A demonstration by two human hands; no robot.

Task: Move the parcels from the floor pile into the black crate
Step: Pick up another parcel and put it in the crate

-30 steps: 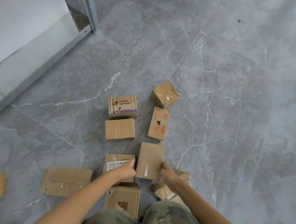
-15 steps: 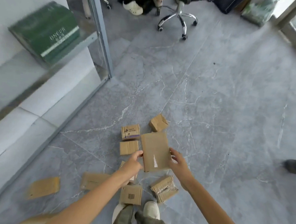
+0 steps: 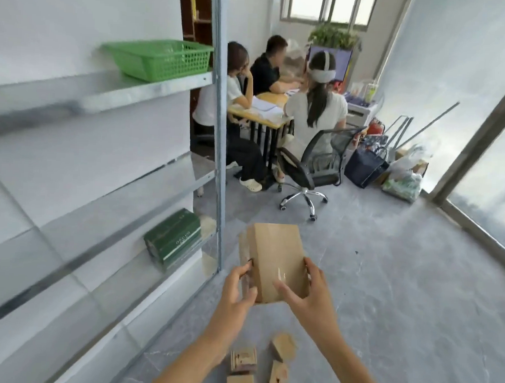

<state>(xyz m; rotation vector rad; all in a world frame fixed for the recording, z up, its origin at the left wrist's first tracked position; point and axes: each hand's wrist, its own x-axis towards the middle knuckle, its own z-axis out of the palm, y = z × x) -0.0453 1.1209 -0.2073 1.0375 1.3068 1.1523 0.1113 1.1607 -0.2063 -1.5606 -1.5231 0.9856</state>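
A plain brown rectangular cardboard parcel [image 3: 274, 257] is held in the air between both grips. The left grip [image 3: 237, 290] grasps its left side, and the right grip [image 3: 307, 296] grasps its lower right corner. Below the grips, four small brown cardboard boxes [image 3: 244, 360] lie on the grey marbled floor [image 3: 386, 286].

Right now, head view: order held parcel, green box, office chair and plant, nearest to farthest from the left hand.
1. Held parcel, in the left hand.
2. Green box, low left.
3. Office chair, ahead.
4. Plant, far back.
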